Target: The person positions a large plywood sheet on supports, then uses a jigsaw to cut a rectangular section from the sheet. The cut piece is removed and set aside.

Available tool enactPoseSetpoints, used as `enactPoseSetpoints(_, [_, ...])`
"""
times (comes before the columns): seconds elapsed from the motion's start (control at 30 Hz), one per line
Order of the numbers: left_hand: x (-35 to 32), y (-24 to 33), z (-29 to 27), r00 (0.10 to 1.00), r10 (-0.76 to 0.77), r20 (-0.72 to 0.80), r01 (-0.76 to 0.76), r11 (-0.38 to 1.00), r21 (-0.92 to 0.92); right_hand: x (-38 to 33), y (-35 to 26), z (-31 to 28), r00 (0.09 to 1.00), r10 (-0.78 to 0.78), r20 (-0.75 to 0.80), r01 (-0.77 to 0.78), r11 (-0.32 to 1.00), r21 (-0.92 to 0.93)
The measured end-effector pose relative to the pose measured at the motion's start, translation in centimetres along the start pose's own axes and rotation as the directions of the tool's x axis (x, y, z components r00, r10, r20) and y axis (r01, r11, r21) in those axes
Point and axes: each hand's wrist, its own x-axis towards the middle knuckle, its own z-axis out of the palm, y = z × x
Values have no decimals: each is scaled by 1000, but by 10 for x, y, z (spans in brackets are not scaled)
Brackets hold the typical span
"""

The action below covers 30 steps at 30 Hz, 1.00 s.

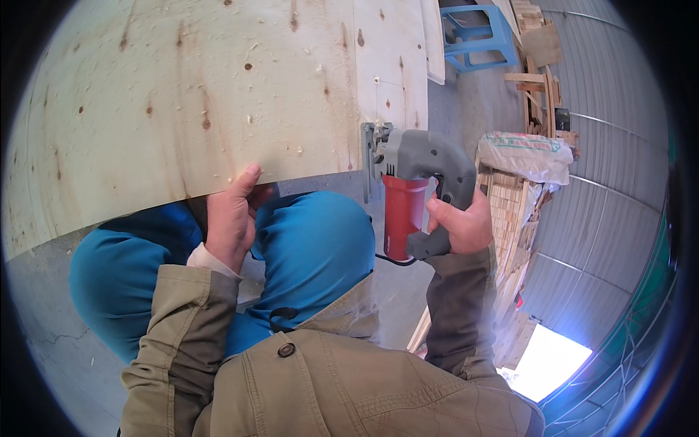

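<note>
My right hand (460, 221) wraps round the grey loop handle of a red and grey jigsaw (405, 211). Its flat metal base stands at the near right edge of a pale, knotty plywood sheet (189, 95). Whether the blade touches the wood cannot be made out. On the near edge of the sheet, left of the jigsaw, my left hand (231, 218) is closed, thumb on the top face and fingers partly hidden below. Thin straight lines run across the plywood just beyond the jigsaw, and small wood chips are scattered over the surface.
My knees in blue trousers (313, 233) are bent close under the sheet's near edge. A black cord (393, 259) leaves the jigsaw's lower end. To the right stand a blue plastic stool (477, 36), stacked wood strips (502, 211) with a white sack (526, 156), and a grey corrugated wall (604, 182).
</note>
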Motion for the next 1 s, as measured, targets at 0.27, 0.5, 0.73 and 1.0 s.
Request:
enactPoseSetpoints(0.27, [0,0,1,1000,-3,-26,3,1000,-11,9,0,-4,1000,-2,18,2,1000,-9])
enactPoseSetpoints(0.5, [0,0,1,1000,3,-24,-3,1000,-13,14,0,-5,1000,9,13,-9,1000,-9])
enactPoseSetpoints(0.73, [0,1,0,1000,-10,-17,9,1000,-6,17,-4,-3,1000,-4,12,4,1000,-2])
enactPoseSetpoints(1.0, [0,0,1,999,10,-38,-10,1000,0,24,-9,-2,1000,-3,18,3,1000,-2])
